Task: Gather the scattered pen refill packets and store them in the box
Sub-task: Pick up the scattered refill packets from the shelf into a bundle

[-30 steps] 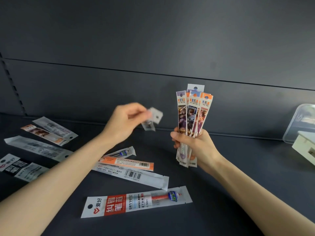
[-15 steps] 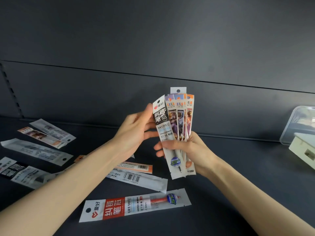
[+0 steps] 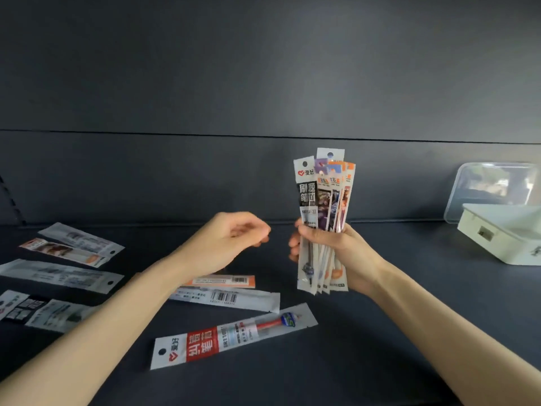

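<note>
My right hand (image 3: 336,247) grips an upright bundle of refill packets (image 3: 322,206), with a black-labelled packet at the front. My left hand (image 3: 225,244) hovers just left of the bundle, fingers loosely curled and empty. On the dark shelf lie several loose packets: a red-labelled one (image 3: 231,336) nearest me, a white one with a barcode (image 3: 231,297), an orange-edged one (image 3: 228,281) partly under my left wrist, and more at the far left (image 3: 64,276). The white box (image 3: 503,244) sits at the right edge.
A clear plastic lid (image 3: 491,186) leans against the dark back wall behind the box. The shelf's back panel rises directly behind my hands. Bare shelf surface stretches between my right forearm and the box.
My left hand brought a black-labelled packet to the bundle, left it in my right hand's grip, and has drawn back to the left, empty.
</note>
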A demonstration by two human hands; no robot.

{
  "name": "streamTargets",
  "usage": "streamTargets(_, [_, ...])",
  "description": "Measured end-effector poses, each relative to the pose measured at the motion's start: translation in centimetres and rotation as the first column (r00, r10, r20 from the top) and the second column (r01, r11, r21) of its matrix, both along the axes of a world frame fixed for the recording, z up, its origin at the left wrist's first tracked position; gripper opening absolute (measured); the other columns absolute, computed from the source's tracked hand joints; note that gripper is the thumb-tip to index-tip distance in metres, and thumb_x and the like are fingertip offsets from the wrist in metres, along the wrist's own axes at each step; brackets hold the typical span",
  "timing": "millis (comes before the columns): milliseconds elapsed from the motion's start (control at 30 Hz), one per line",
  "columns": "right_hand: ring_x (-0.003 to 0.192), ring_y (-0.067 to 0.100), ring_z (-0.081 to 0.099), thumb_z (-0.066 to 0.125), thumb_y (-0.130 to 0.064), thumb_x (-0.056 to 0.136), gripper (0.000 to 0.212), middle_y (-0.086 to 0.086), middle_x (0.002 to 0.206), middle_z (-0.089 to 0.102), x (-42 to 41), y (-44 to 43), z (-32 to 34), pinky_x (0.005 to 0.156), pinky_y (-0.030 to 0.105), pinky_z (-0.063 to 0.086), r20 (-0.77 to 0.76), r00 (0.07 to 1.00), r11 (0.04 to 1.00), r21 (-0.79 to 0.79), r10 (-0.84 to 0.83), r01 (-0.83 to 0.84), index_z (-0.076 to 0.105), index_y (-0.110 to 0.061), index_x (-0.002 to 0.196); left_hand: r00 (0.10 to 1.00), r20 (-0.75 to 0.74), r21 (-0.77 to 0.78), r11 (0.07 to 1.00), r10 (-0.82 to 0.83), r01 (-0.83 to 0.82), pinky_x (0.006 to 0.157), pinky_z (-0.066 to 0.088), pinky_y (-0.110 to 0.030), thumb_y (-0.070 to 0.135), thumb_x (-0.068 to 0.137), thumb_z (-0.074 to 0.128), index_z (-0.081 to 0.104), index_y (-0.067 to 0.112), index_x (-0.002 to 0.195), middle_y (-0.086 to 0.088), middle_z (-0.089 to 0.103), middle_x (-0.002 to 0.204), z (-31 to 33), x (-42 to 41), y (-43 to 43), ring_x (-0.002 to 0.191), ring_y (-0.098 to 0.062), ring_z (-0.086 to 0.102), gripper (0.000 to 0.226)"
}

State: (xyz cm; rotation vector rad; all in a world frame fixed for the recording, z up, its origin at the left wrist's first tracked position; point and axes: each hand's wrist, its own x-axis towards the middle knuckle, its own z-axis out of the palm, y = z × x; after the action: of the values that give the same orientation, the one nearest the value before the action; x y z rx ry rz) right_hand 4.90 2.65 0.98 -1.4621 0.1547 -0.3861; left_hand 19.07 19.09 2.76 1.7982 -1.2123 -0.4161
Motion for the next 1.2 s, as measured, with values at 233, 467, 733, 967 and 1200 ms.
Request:
streamTargets(233, [0.055,0.013,0.047,0.066,-0.014,0.084,0.007,0.000,0.062,0.050,-3.4,1.8,-1.0,0.063,0.030,0.049,0.047,0.999,0.999,-0.036,-0.018,0.019,0.063,-0.010,0.089,0.931,0.366,0.199,0.977,0.000,-0.078,0.088,0.033,-0.002,0.053,0.076,0.065,0.061,0.038,0.109,0.030,0.052,0.115,-3.2,-3.6,6.2,0.108,0.021,0.043,0.037])
streamTargets(467, [0.060,0.017,0.057,0.069,-0.010,0.084,0.007,0.002,0.064,0.061,-5.8,3.1,-1.6,0.043,0.014,0.042,0.020,0.992,0.977,-0.175,-0.123,0.125,0.065,-0.013,0.078,0.906,0.410,0.191,0.962,0.105,-0.197,0.103,0.022,-0.015,0.046,0.079,0.066,0.050,0.024,0.133,0.020,0.040,0.133,-5.4,-6.4,7.0,0.124,0.004,0.034,0.060])
streamTargets(733, [0.066,0.012,0.063,0.071,-0.016,0.081,0.007,-0.003,0.068,0.070,-6.3,3.7,-1.5,0.048,0.023,0.045,-0.062,0.987,0.955,-0.268,-0.146,0.125,0.065,-0.017,0.079,0.899,0.412,0.130,0.967,0.147,-0.218,0.093,0.037,-0.023,0.031,0.083,0.069,0.069,0.021,0.109,0.010,0.058,0.109,-5.2,-7.1,6.2,0.107,-0.009,0.053,0.029])
streamTargets(967, [0.094,0.025,0.072,0.068,-0.006,0.083,0.006,0.011,0.097,0.076,-6.2,3.6,-1.3,0.094,0.046,0.053,-0.060,0.996,0.981,-0.191,-0.059,0.046,0.062,-0.007,0.086,0.874,0.485,0.205,0.966,0.038,-0.156,0.095,0.037,-0.025,0.034,0.090,0.059,0.063,0.031,0.120,0.019,0.052,0.108,-5.1,-6.6,6.6,0.107,-0.002,0.048,0.031])
streamTargets(1200, [0.106,0.014,0.066,0.068,-0.018,0.084,0.013,-0.004,0.101,0.076,-6.6,3.9,-0.9,0.096,0.067,0.041,-0.155,0.986,0.939,-0.343,-0.065,0.008,0.057,-0.012,0.086,0.720,0.693,0.124,0.977,0.039,-0.173,0.085,0.045,-0.030,0.024,0.097,0.049,0.069,0.010,0.106,-0.001,0.068,0.104,-4.6,-6.6,6.6,0.097,-0.020,0.062,0.026])
